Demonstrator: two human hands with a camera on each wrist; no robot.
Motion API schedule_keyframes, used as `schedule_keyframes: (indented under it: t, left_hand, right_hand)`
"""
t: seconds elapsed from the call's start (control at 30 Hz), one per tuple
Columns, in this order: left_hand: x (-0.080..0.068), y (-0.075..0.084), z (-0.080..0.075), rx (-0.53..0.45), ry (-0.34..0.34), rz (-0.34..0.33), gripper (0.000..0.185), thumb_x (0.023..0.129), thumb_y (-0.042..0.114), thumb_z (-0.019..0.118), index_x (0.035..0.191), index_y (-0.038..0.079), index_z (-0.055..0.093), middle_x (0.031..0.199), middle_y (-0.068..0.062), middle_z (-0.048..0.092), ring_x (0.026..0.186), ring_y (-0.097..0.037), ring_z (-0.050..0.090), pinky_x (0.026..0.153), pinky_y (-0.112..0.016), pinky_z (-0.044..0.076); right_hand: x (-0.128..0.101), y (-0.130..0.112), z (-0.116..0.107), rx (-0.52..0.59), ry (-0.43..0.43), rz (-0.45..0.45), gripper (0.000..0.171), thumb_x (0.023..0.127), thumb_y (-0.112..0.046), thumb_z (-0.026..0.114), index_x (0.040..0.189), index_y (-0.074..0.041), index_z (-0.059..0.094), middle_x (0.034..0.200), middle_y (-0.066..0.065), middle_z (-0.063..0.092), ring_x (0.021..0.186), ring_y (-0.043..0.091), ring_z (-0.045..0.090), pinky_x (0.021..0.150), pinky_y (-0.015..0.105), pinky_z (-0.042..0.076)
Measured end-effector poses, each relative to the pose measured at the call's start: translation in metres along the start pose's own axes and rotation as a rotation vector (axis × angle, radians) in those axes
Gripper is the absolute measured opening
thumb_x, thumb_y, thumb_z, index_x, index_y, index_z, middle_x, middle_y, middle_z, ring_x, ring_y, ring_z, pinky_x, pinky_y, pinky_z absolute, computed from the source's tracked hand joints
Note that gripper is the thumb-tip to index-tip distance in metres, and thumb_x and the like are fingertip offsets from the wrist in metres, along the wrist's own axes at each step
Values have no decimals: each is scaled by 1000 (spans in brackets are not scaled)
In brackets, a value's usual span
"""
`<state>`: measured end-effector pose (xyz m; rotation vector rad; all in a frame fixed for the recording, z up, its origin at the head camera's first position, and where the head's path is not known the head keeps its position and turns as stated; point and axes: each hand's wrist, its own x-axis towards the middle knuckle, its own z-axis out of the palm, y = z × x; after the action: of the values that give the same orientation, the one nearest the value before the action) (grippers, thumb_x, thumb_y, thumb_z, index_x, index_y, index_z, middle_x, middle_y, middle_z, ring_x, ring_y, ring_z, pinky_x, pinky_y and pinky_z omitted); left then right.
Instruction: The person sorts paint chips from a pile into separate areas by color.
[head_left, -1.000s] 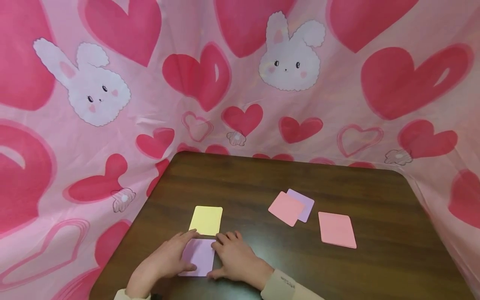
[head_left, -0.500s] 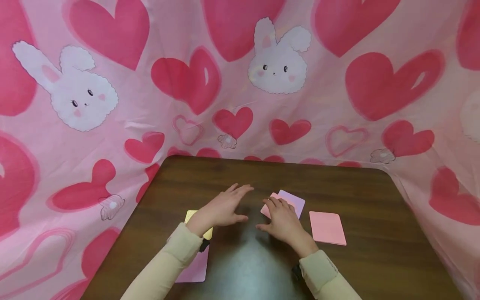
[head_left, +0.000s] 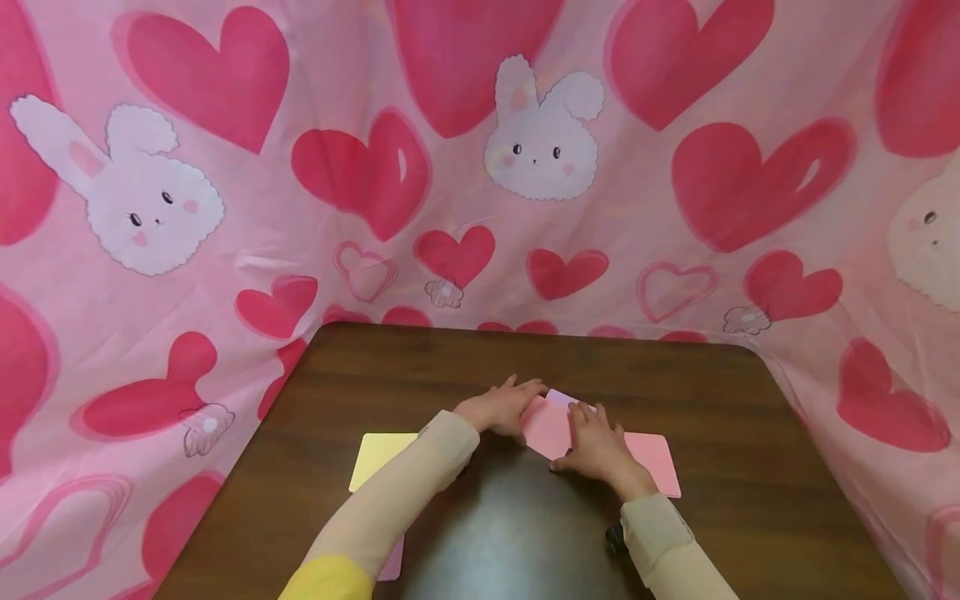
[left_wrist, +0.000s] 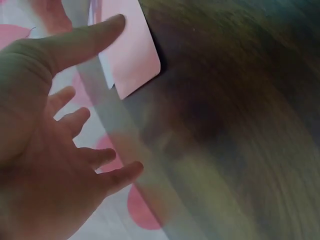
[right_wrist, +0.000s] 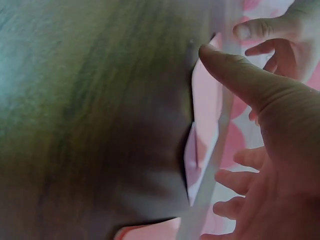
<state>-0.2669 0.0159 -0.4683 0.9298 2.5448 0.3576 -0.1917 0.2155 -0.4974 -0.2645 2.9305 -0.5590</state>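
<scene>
No brand, label or writing can be read on any card or on the cloth.

Taking the brown wooden table (head_left: 750, 433) as the landmark and going left to right: a yellow card (head_left: 375, 454) lies flat near the table's left edge, partly covered by the person's left sleeve (head_left: 408, 492). A strip of a lilac card (head_left: 392, 562) peeps out under that sleeve at the table's near edge. At the table's middle the left hand (head_left: 501, 408) rests with fingers spread and nearly straight, fingertips on the left edge of a pink card (head_left: 547, 427). That pink card lies flat and overlaps a second lilac card (head_left: 561, 397), of which only the far corner shows. The right hand (head_left: 596, 440) lies just right of the left one, fingers loosely spread and flat on the same pink card, gripping nothing. Just beyond its wrist another pink card (head_left: 654, 462) lies flat on the table, partly hidden by the hand.

Both wrist views are blurred; they show open palms with thumbs stretched toward the pink card's edge.

A pink cloth (head_left: 225, 250) printed with red hearts and white bunnies hangs behind the table and down both sides.
</scene>
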Motion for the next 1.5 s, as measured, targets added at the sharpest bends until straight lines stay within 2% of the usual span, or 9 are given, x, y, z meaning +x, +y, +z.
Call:
schedule_keyframes:
  t: [0.2, 0.43, 0.63, 0.8, 0.9, 1.03, 1.23, 1.33, 1.5]
  left_hand:
    - [8, 3, 13, -1, -63, -63, 100, 73, 16, 90, 156, 26, 35, 164, 6, 30, 152, -41, 20, 114, -64, 27]
    - [14, 4, 17, -14, -45, -84, 99, 69, 11, 92, 152, 26, 41, 160, 5, 38, 150, -40, 26, 113, -64, 29]
    - [15, 1, 17, -14, -49, -135, 101, 69, 13, 93, 154, 29, 40, 159, 7, 40, 150, -36, 26, 114, -61, 30]
    - [13, -1, 17, -28, -30, -124, 100, 67, 15, 93, 152, 26, 41, 156, 4, 45, 147, -36, 32, 115, -61, 28]
    - [12, -3, 17, -27, -6, -98, 98, 68, 18, 93, 151, 25, 42, 154, 3, 48, 144, -35, 35, 114, -63, 29]
    - [9, -9, 17, 34, 22, -30, 95, 71, 28, 92, 152, 24, 42, 156, 3, 45, 144, -37, 35, 112, -66, 29]
    - [7, -13, 19, 18, 30, 50, 106, 70, 49, 89, 157, 27, 33, 157, 5, 42, 147, -33, 30, 113, -68, 26]
    - [9, -7, 19, 4, 46, 117, 107, 69, 56, 88, 156, 27, 32, 153, 5, 47, 142, -30, 36, 111, -65, 31]
    - [15, 19, 16, -68, 72, 230, 103, 72, 54, 86, 155, 24, 34, 151, 7, 48, 137, -24, 39, 111, -58, 34]
  right_hand:
    - [-2, 4, 8, 28, -29, 10, 105, 65, -47, 91, 144, 2, 43, 148, 23, 47, 141, 52, 32, 101, 81, 24]
    - [0, 4, 7, 14, -28, 26, 99, 66, -45, 92, 142, 0, 47, 144, 20, 51, 137, 45, 38, 101, 79, 26]
    - [2, -2, 7, 23, -51, 42, 98, 67, -41, 91, 144, 0, 46, 146, 20, 51, 139, 46, 37, 104, 79, 21]
    - [1, -5, 6, 45, -52, 39, 97, 68, -38, 92, 146, -3, 45, 147, 19, 50, 140, 43, 36, 106, 79, 18]
    - [1, -6, 5, 23, -30, 11, 96, 67, -36, 92, 145, -3, 46, 147, 20, 49, 140, 45, 36, 105, 80, 19]
    - [1, -6, 1, -6, 2, -28, 94, 67, -35, 91, 144, -2, 47, 146, 21, 49, 139, 48, 37, 104, 80, 20]
    - [-8, 4, -19, 96, -19, -59, 93, 69, -31, 90, 146, -4, 46, 149, 18, 47, 141, 42, 37, 104, 82, 15]
    - [-18, 15, -34, 160, -27, -89, 91, 69, -29, 91, 145, -5, 47, 146, 16, 50, 136, 39, 44, 102, 83, 15]
    - [-38, 39, -60, 234, -71, -82, 90, 69, -27, 92, 144, -7, 45, 142, 17, 51, 126, 39, 51, 102, 79, 20]
